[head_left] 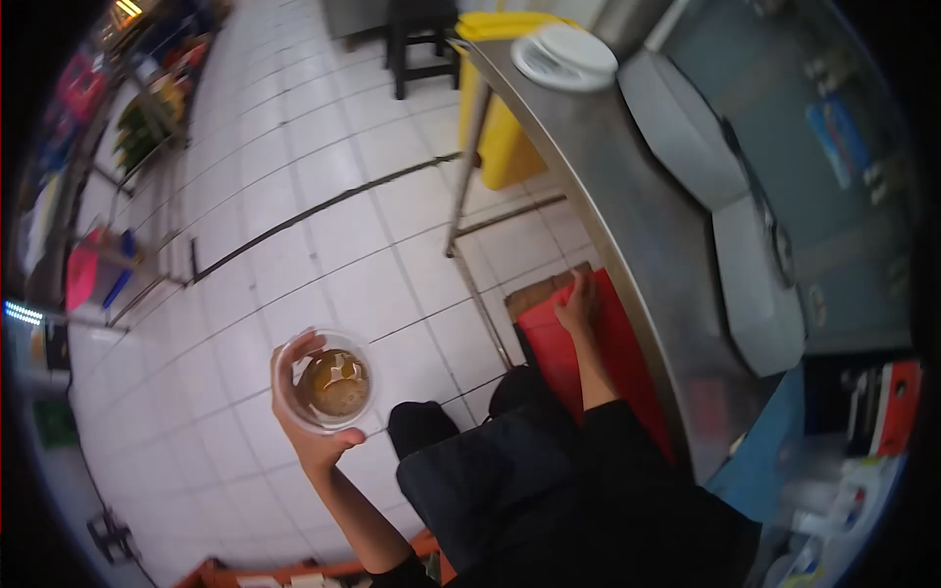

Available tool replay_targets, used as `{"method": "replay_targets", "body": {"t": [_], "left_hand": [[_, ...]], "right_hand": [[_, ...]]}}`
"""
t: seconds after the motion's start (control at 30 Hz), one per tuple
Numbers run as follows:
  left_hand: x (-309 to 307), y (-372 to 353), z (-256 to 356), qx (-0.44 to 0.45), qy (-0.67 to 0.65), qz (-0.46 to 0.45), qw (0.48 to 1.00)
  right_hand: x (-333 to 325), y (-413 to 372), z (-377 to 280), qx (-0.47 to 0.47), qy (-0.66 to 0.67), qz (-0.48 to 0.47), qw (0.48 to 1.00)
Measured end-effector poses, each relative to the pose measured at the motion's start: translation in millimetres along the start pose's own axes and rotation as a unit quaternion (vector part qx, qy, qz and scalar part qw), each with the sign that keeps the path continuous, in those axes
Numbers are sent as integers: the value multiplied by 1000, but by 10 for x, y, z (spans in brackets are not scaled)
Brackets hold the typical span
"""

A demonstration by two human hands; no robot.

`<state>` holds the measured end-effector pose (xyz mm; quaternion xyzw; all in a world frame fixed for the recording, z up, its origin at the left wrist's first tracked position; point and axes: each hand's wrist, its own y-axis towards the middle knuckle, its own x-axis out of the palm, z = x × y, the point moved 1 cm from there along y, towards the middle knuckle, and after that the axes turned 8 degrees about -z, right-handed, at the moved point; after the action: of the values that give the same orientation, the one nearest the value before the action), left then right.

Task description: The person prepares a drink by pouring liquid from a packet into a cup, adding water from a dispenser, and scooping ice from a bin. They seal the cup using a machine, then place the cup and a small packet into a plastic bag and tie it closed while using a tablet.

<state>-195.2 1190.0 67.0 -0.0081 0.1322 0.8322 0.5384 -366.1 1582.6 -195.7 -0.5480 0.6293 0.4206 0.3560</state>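
Note:
My left hand (306,431) is wrapped round a clear plastic cup (361,419), thumb on the near side and fingers along the far left. Brown liquid with pale reflections shows in the bottom of the cup, seen from above. The cup is held out over the tiled floor, left of my knees. Lower and to the right, my right hand (580,302) hangs beside the counter edge with its fingers loosely apart and nothing visible in them. Behind it in this view is a flat red surface (559,348) with a brown edge.
A steel counter (642,186) runs along my right, carrying a white round lid-like item (564,57) and grey padded shapes (681,127). Under its far end stands a yellow bin (510,147); a black stool (421,49) is beyond. Shelves with goods line the left. White tiles (294,255) cover the floor.

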Motion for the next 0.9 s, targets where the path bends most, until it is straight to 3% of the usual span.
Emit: {"method": "replay_targets", "body": {"t": [0.1,0.17,0.23,0.27,0.33,0.47,0.6,0.67,0.7,0.8,0.87,0.9], "left_hand": [[402,23,-1049,14,-27,-15,999],[713,89,-1675,61,-12,-50,997],[1039,176,-2144,79,-29,-45,995],[1202,210,-2297,92,-34,-39,994],[1406,194,-2578,97,-30,-39,994],[1570,-14,-2740,103,-8,-13,995],[1526,-148,-2703,84,45,-7,995],[1461,-256,-2723,80,58,3,995],[1423,-296,-2736,80,67,5,995],[1403,-376,-2674,70,60,56,994],[1410,-376,-2593,75,78,74,991],[1410,-368,-2615,74,91,75,990]], "right_hand": [[113,80,338,-125,-76,-21,989],[34,140,474,-181,-25,-88,979],[-17,240,559,-240,-31,-87,966],[-117,249,526,-230,-46,-82,969],[-339,313,367,-214,-71,-175,958],[-689,414,420,-250,-80,-106,959],[-845,1004,722,-243,-73,-90,963],[-690,1243,863,-188,-182,-71,963],[-595,1264,874,-203,-182,-74,959],[-311,992,971,-161,-190,-22,968],[-132,494,966,-178,-226,64,956],[-137,210,923,-137,-245,61,958]]}}
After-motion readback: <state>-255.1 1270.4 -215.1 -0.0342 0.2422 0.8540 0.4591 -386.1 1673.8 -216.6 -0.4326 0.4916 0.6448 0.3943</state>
